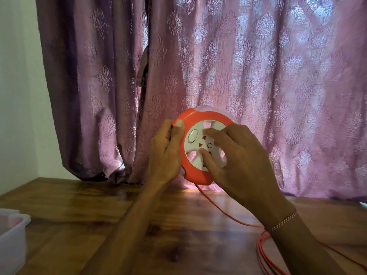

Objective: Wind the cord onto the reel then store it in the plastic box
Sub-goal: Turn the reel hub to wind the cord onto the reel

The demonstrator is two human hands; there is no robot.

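A round reel [195, 120] with an orange rim and a white socket face is held upright above the table, in front of the curtain. My left hand [166, 153] grips its left edge, thumb on the rim. My right hand [236, 155] lies on the white face with the fingers in its spoke openings. An orange cord [230, 213] runs from the reel's bottom down across the table and lies in loose loops at the lower right, partly hidden by my right forearm. A clear plastic box [12, 235] stands at the left edge.
A wooden table [99, 215] fills the lower half of the view. A purple patterned curtain [218, 56] hangs right behind the reel. A pale wall is at the left.
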